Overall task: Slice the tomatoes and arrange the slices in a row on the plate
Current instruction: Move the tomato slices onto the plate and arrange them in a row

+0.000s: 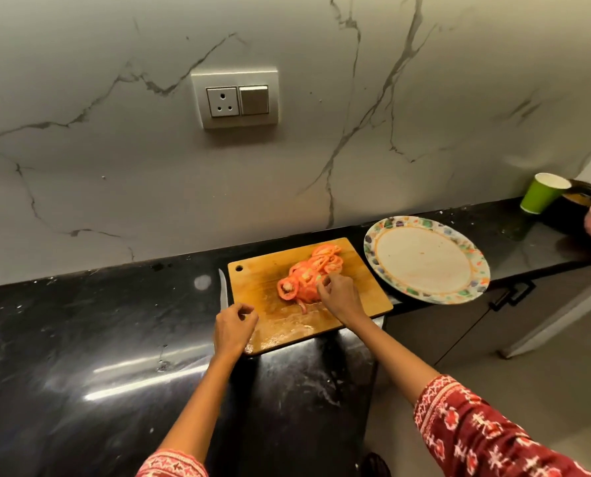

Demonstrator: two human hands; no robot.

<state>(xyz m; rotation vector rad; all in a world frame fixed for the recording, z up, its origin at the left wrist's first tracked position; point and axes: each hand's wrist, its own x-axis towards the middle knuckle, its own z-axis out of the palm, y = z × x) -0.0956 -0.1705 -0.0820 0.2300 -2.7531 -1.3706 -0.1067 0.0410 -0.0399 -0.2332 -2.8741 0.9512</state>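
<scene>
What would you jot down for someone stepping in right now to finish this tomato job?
Left hand: loosely curled, holding nothing, by the knife lying on the counter left of the cutting board.
Right hand: fingertips at the tomato slices; whether it grips one is unclear.
Done: tomatoes look sliced, piled on the board.
Left: the plate, right of the board, holds no slices; move them over and lay them in a row.

The person wears a dark red garment printed with white and lighter red geometric motifs. The right sleeve [466, 432] ends below the elbow with a patterned band at its hem; the left sleeve [172, 464] shows the same print. Both forearms are bare.
</scene>
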